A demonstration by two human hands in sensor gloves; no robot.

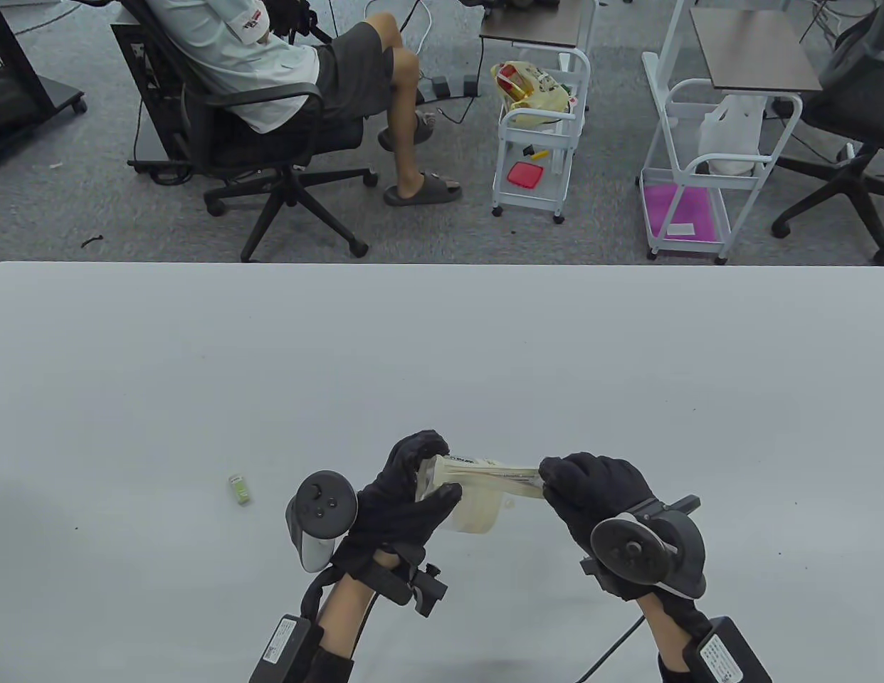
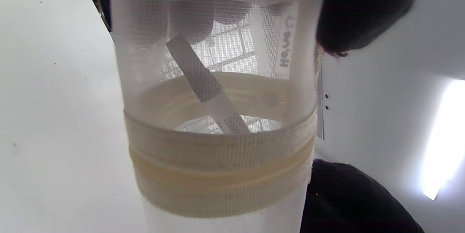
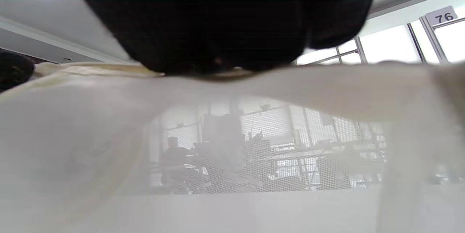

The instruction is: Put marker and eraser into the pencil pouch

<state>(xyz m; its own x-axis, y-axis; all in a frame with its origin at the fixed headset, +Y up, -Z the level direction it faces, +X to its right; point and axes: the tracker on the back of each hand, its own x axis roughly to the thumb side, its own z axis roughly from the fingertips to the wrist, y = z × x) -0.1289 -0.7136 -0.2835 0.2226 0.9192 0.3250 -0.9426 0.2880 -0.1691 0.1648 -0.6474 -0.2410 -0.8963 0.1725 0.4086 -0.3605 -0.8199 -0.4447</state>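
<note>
A translucent cream mesh pencil pouch (image 1: 477,491) is held just above the table's near middle. My left hand (image 1: 406,498) grips its left end. My right hand (image 1: 591,491) pinches its right end at the zipper edge. In the left wrist view the pouch (image 2: 218,160) fills the frame, and a grey and white marker (image 2: 203,80) lies slanted inside it. In the right wrist view my gloved fingers (image 3: 225,22) press the pouch's top edge (image 3: 254,84). A small green eraser (image 1: 239,489) lies on the table to the left of my left hand.
The white table (image 1: 442,356) stretches far beyond the hands. Past its far edge are a seated person on an office chair (image 1: 271,107) and two white carts (image 1: 538,135).
</note>
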